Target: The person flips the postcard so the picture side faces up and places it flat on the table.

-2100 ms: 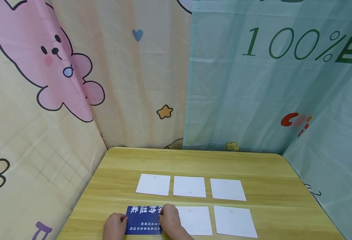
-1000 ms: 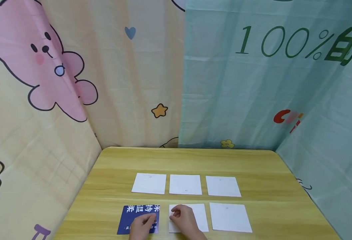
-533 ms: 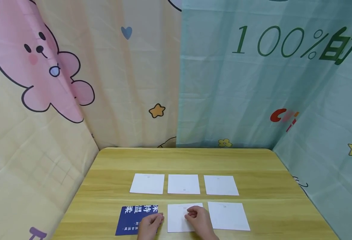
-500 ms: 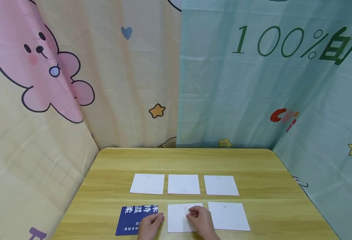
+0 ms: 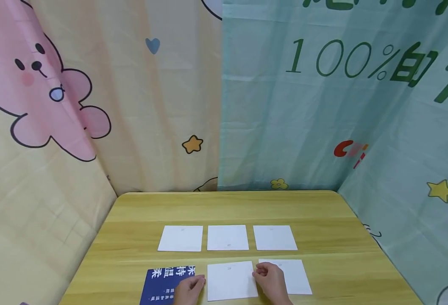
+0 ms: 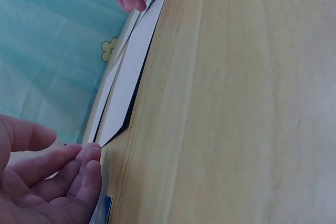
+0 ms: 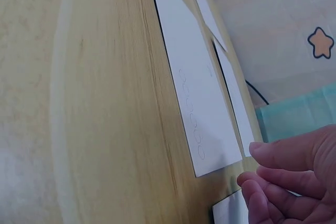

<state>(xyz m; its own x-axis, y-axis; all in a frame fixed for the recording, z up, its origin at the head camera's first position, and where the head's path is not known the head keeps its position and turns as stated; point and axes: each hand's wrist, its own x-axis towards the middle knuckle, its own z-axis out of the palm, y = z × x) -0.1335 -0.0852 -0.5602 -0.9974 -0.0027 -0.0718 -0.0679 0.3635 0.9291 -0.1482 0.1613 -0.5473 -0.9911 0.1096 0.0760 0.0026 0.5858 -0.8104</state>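
My left hand (image 5: 189, 291) hovers over the right part of a dark blue card (image 5: 157, 290) with white printed characters, its fingertips near the left edge of a white card (image 5: 231, 281). In the left wrist view its thumb stands apart from loosely bent fingers (image 6: 79, 182), with nothing between them. My right hand (image 5: 272, 283) has its fingertips right at that white card's right edge and partly covers another white card (image 5: 297, 277). The right wrist view shows a gap between thumb and bent fingers (image 7: 278, 182), beside the white card's end (image 7: 210, 145).
Behind the front row, three more white cards (image 5: 180, 238) lie side by side on the wooden table (image 5: 224, 207). Patterned cream and blue-green curtains (image 5: 277, 127) hang around the table's back and sides.
Both hands first held the blue card's sides, then let go; it lies at the front left. The right hand has moved right across the middle white card to its right edge. The view has shifted slightly.
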